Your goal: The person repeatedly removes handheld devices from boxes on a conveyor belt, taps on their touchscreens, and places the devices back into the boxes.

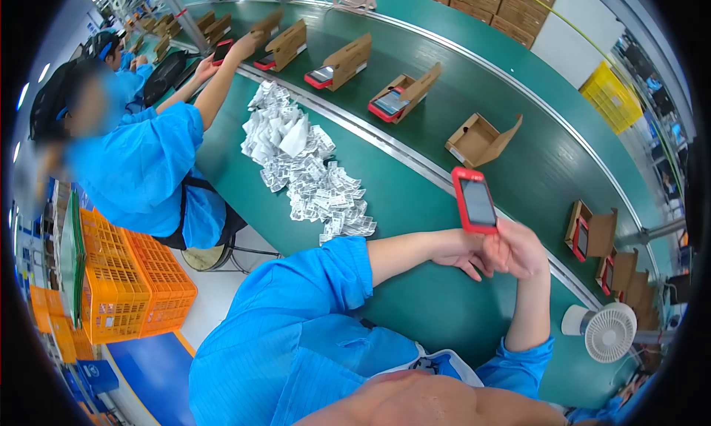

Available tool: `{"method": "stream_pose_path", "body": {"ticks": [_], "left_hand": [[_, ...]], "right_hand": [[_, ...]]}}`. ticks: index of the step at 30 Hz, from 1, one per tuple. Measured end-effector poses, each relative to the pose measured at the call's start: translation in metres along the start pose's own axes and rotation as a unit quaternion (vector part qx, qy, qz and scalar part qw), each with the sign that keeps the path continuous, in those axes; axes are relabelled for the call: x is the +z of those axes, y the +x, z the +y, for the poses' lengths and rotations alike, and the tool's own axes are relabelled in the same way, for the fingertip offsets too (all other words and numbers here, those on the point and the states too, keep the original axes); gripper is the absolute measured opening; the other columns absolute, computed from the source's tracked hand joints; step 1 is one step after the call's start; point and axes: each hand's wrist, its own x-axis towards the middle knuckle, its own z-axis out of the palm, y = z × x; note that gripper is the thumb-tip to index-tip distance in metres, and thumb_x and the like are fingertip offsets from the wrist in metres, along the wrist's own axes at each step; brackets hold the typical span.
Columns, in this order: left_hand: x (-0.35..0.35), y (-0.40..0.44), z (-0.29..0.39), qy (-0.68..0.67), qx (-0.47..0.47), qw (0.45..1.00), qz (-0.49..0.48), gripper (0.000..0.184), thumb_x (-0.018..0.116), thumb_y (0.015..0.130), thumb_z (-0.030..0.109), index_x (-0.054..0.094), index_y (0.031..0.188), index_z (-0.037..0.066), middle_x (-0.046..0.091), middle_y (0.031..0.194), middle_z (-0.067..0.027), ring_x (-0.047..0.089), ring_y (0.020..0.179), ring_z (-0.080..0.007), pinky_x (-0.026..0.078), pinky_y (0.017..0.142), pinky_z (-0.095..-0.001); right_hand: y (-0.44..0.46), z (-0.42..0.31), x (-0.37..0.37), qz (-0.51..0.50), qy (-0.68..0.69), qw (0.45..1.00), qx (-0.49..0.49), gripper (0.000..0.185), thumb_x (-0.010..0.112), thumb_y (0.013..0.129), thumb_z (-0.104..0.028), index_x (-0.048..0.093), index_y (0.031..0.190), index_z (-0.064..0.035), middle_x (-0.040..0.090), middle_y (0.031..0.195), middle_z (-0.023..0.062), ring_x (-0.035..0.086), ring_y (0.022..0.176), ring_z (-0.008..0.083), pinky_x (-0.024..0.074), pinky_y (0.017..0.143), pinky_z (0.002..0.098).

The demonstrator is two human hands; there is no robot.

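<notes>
A red handheld device [476, 201] with a grey screen is tilted upright above the green work surface. My right hand [520, 248] is closed on its lower end. Just below the device, my left hand [468, 254] is close beside my right hand, with its fingers loosely extended and nothing visible in them. An empty open cardboard box [478, 141] sits beyond the device on the green conveyor [544, 159]. Left of my hands, a long pile of small white printed packets [304, 167] lies on the work surface.
Open boxes with red devices, including one box [406, 93], line the conveyor. A white fan [610, 332] stands at right. A co-worker in blue [141, 159] handles another red device [221, 51] at left. Orange crates [118, 278] are at lower left, a yellow crate [611, 97] at upper right.
</notes>
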Motion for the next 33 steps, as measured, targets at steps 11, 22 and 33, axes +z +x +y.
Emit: {"method": "stream_pose_path", "body": {"ticks": [11, 22, 33], "left_hand": [[0.005, -0.005, 0.013, -0.113, 0.011, 0.992, 0.063, 0.07, 0.009, 0.092, 0.065, 0.035, 0.14, 0.022, 0.051, 0.132, -0.01, 0.057, 0.114, -0.0272, 0.058, 0.073, -0.0446], [0.017, 0.006, 0.009, 0.006, 0.001, 0.998, 0.07, 0.064, 0.052, 0.089, 0.015, 0.021, 0.145, 0.012, 0.043, 0.136, -0.0141, 0.052, 0.118, -0.0308, 0.05, 0.091, -0.0486], [0.025, 0.01, 0.008, 0.08, 0.003, 0.991, 0.104, 0.077, 0.054, 0.078, -0.01, 0.019, 0.145, 0.009, 0.043, 0.133, -0.0119, 0.052, 0.119, -0.0267, 0.053, 0.09, -0.0419]], "right_hand": [[-0.053, 0.076, -0.04, 0.18, -0.191, 0.963, -0.067, 0.024, 0.042, 0.099, -0.025, 0.047, 0.105, -0.0026, 0.058, 0.075, 0.0047, 0.055, 0.057, 0.0095, 0.0448, 0.051, 0.0217], [-0.051, 0.088, -0.045, 0.277, -0.215, 0.916, -0.197, 0.055, 0.045, 0.096, -0.039, 0.035, 0.134, -0.0011, 0.059, 0.105, 0.0112, 0.059, 0.074, 0.0129, 0.0465, 0.05, 0.0229], [-0.049, 0.089, -0.046, 0.3, -0.245, 0.903, -0.186, 0.055, 0.039, 0.096, -0.047, 0.042, 0.124, 0.0013, 0.061, 0.094, 0.0113, 0.057, 0.063, 0.0123, 0.0461, 0.049, 0.0233]]}}
